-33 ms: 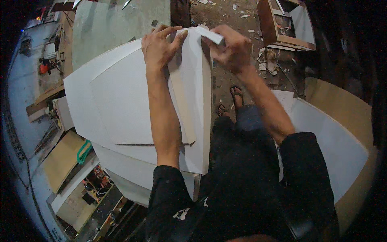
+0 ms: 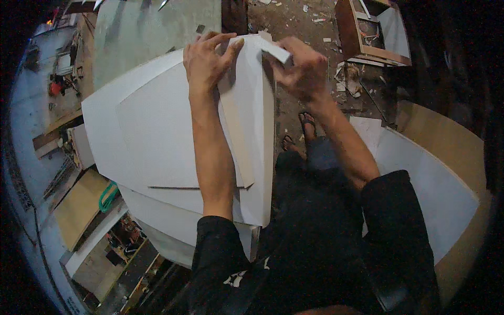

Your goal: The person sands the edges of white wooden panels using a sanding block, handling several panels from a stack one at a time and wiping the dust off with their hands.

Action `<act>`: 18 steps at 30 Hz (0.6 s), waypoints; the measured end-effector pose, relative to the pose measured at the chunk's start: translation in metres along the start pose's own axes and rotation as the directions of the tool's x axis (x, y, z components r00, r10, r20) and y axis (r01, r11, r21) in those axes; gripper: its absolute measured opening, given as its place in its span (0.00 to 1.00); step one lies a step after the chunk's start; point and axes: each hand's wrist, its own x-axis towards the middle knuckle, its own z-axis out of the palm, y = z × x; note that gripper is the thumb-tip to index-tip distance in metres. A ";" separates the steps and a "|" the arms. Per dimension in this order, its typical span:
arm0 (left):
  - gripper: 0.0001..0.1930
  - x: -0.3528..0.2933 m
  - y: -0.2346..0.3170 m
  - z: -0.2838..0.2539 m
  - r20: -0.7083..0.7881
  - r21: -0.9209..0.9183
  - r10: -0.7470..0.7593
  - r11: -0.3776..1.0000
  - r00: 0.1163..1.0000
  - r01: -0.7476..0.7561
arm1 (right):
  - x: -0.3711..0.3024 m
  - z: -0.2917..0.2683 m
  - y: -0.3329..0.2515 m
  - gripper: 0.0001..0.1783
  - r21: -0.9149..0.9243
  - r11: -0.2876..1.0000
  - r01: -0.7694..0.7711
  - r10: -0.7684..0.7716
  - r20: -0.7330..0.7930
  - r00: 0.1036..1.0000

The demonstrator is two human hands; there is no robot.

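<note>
A large white panel [image 2: 157, 126] lies in front of me with thinner white sheets layered on it. My left hand [image 2: 207, 63] is open and rests on its far part, fingers and thumb apart near the far edge. At the far right corner, my right hand [image 2: 302, 68] is closed around a small white block-like piece [image 2: 276, 51], which touches or nearly touches the corner. That hand is slightly blurred, and its fingertips are partly hidden. A narrow cream strip [image 2: 237, 142] lies lengthwise on the panel, right of my left forearm.
A greenish tabletop [image 2: 152, 37] extends beyond the panel. An open brown cabinet box [image 2: 346, 26] stands on the littered floor [image 2: 315, 31] at far right. White and tan boards [image 2: 420, 173] lean at my right. Left are tan boards [image 2: 79, 207], a green coil [image 2: 108, 197] and scattered tools.
My right hand and the white piece have shifted very slightly. My left hand stays in place on the panel.
</note>
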 end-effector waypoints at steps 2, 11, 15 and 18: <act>0.19 -0.009 -0.007 -0.004 -0.021 0.017 -0.001 1.000 1.000 0.001 | -0.045 -0.004 -0.008 0.13 0.013 0.984 0.177 -0.177 -0.001 0.984; 0.16 0.001 0.003 0.001 -0.036 -0.166 0.015 0.986 0.999 -0.021 | 0.015 -0.011 0.003 0.18 -0.077 0.995 0.068 -0.061 0.080 0.995; 0.15 -0.002 -0.005 0.005 -0.084 -0.077 0.036 0.996 0.996 -0.042 | -0.039 -0.011 -0.005 0.16 0.035 0.984 0.173 -0.176 0.073 0.982; 0.15 -0.002 -0.007 0.009 -0.075 -0.101 0.027 0.994 0.997 -0.034 | -0.090 -0.031 -0.028 0.13 0.191 0.977 0.095 -0.140 0.233 0.962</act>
